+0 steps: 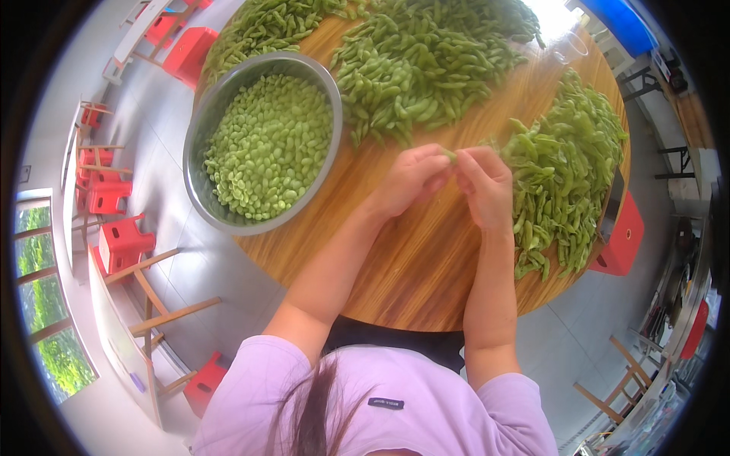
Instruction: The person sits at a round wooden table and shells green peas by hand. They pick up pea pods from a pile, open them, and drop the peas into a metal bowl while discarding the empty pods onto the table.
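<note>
A small green soybean pod point(449, 154) is pinched between the fingertips of both my hands, just above the wooden table point(410, 251). My left hand point(412, 175) grips one end of it, and my right hand point(485, 181) grips the other. To the left stands a steel bowl point(191, 165) holding many loose shelled green soybeans point(268, 148). Beyond my hands lies a large heap of plump pods point(422, 68). Close by my right hand is another heap of green pods point(564, 176), several of which look flat and split.
More pods point(268, 28) lie behind the bowl at the table's far left. A clear, shiny plastic item point(562, 48) sits at the far right. Red plastic stools point(191, 54) stand around the room, one red stool point(621, 236) close to the table's right edge.
</note>
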Motion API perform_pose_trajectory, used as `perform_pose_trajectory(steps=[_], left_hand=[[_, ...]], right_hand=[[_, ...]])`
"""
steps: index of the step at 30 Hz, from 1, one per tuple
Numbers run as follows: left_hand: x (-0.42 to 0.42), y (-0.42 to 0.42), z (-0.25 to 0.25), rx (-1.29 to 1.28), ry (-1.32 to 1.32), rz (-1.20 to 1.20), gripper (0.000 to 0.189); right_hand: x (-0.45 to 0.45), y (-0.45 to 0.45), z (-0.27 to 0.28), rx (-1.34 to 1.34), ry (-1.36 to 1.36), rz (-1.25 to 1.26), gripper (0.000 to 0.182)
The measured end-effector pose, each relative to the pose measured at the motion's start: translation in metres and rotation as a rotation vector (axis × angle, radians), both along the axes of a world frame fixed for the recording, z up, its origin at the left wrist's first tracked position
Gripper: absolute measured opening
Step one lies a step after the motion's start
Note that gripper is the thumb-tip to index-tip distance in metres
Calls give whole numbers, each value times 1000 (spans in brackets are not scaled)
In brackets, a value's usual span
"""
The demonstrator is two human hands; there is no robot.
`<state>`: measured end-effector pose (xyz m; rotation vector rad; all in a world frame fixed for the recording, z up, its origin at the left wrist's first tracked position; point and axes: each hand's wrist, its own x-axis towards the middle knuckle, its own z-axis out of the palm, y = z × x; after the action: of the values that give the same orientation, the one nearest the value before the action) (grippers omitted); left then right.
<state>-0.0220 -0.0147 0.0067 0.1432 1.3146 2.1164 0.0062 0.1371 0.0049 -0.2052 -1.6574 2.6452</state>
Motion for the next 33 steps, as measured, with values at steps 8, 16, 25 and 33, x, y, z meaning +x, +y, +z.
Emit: perform_pose_trajectory(steps=[8, 16, 25, 33], left_hand=[[0, -6, -6, -1, 82, 6, 14], [4, 1, -16, -282, 464, 257, 13], [1, 5, -3, -123, 209, 238, 16], [-1, -4, 0, 20, 70, 51, 15]], right_hand=[[4, -2, 2, 100, 45, 35, 5], [5, -14, 6, 126, -7, -11, 7], [1, -22, -4, -226, -164, -31, 16], [5, -16, 5, 367, 147, 0, 16]])
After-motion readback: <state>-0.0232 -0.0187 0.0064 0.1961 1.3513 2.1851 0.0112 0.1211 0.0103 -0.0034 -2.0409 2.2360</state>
